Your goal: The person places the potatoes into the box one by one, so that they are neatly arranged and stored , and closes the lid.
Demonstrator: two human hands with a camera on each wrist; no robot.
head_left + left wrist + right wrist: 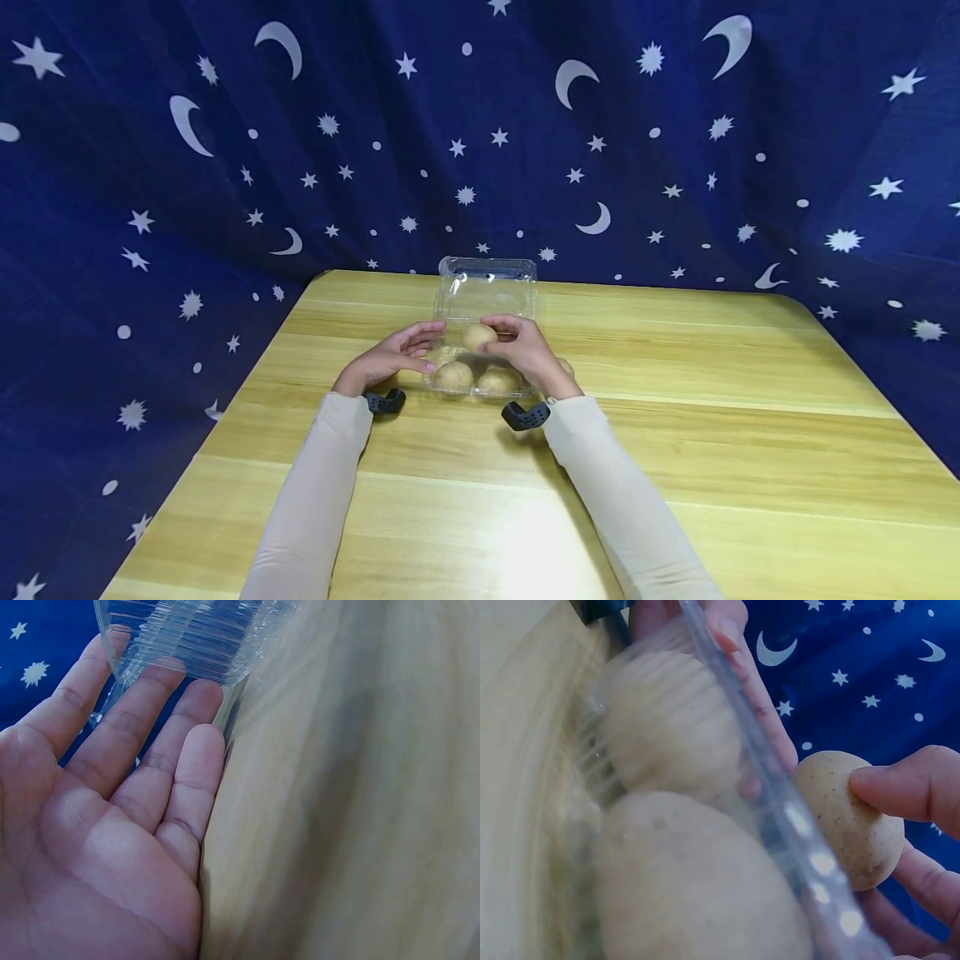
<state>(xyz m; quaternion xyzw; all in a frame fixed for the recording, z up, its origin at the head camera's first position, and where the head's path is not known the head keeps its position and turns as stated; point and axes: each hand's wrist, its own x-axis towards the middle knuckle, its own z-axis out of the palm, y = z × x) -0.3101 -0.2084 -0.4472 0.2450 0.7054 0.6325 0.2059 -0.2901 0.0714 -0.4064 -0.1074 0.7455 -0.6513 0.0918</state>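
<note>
A clear plastic clamshell box (pixel 486 393) stands on the table with its lid (pixel 487 287) raised at the back. Two potatoes (pixel 453 377) lie along the near side inside it. My right hand (pixel 525 350) holds another potato (pixel 849 819) between thumb and fingers, above the box. At the box's left side is my left hand (pixel 393 354), its fingers extended; in the left wrist view the fingertips (pixel 202 697) lie against the ribbed plastic wall (pixel 180 637). One more potato (pixel 566 367) shows partly behind my right wrist.
The pale wood table (pixel 675 467) spreads around the box on all sides. A dark blue curtain (pixel 525 183) with stars and moons hangs behind the table. Black wrist-worn devices (pixel 386 402) sit on both forearms.
</note>
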